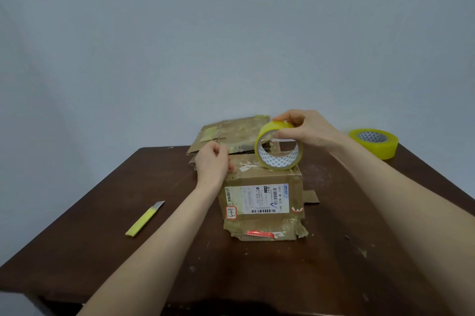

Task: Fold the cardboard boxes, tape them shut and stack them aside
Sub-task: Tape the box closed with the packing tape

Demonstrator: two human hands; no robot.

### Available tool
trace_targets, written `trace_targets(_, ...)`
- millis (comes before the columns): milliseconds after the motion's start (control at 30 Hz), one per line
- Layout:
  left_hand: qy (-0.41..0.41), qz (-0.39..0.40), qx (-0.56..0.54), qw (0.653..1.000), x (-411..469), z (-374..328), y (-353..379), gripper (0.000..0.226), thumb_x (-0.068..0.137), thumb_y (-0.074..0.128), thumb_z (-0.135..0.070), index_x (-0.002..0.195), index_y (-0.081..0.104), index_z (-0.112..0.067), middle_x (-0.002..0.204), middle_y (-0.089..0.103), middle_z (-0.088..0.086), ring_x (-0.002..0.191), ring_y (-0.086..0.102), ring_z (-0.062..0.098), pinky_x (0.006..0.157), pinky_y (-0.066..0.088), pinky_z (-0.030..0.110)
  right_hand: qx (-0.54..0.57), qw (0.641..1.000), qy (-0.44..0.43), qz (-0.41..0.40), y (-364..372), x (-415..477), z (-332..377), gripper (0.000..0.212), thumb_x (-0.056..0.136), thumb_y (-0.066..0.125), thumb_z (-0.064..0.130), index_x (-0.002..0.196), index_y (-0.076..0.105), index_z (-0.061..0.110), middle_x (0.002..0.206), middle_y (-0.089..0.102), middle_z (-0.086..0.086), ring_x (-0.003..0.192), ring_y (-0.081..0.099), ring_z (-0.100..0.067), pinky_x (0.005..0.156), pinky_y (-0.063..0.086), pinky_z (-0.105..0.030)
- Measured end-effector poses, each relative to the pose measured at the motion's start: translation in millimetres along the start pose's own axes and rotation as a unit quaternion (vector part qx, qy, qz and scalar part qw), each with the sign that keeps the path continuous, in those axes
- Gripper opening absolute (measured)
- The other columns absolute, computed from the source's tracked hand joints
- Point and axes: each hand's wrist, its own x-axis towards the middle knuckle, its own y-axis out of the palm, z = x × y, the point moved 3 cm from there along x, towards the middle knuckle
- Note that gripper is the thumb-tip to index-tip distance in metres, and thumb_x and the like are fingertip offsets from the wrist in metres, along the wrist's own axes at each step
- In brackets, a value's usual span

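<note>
While labelled, the worn cardboard box (262, 194) has torn flaps.

Left hand (212, 161) curled low, right hand (305, 130) pinching higher.

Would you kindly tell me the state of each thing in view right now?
Box: upright, top flaps down.
Tape roll: on edge atop box, held.
Spare roll: lying flat, far right corner.
Knife: lying flat, blade out.
Cardboard: flattened, piled behind box.
Left grip: curled at box's top left edge.
Right grip: holds tape roll.
</note>
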Motion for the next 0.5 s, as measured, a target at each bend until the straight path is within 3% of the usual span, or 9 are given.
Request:
trace_targets(167,-0.006,-0.005,-0.007,1.0,1,5,-3,0.019,0.09,0.048,-0.012,0.072,0.049,-0.008,0.059,0.061,0.006,0.053,0.065,0.017,0.074,0.057,0.046,0.011,1.0,0.003,0.001,3,2,-3,0.036,0.079,0.074,0.038,0.113,0.068,0.027,0.098,0.067,0.005,0.085,0.058,-0.001,0.069,0.041,-0.015)
trace_targets(333,0.002,0.001,0.008,1.0,-3,1,-3,0.015,0.089,0.047,-0.008,0.074,0.05,-0.006,0.063,0.061,0.012,0.039,0.057,0.007,0.052,0.05,0.029,-0.026,1.0,-0.015,-0.003,5,4,6,0.029,0.076,0.078,0.032,0.102,0.07,0.021,0.094,0.068,0.003,0.082,0.06,-0.006,0.071,0.045,-0.017)
trace_targets(400,0.005,-0.007,0.021,1.0,-3,2,-4,0.015,0.09,0.046,-0.009,0.076,0.051,-0.005,0.066,0.062,0.013,0.037,0.053,0.004,0.052,0.045,0.03,-0.059,0.998,-0.027,0.013,3,6,12,0.029,0.075,0.079,0.029,0.101,0.07,0.02,0.094,0.067,0.003,0.085,0.06,-0.01,0.069,0.045,-0.016)
trace_targets(500,-0.012,-0.035,0.001,0.999,4,2,-14,0.022,0.092,0.044,-0.009,0.07,0.049,-0.008,0.062,0.059,0.006,0.041,0.048,0.012,0.046,0.042,0.024,-0.148,0.988,-0.04,0.022,-2,11,16,0.037,0.073,0.081,0.029,0.107,0.07,0.022,0.103,0.063,0.006,0.096,0.057,-0.012,0.07,0.041,-0.013)
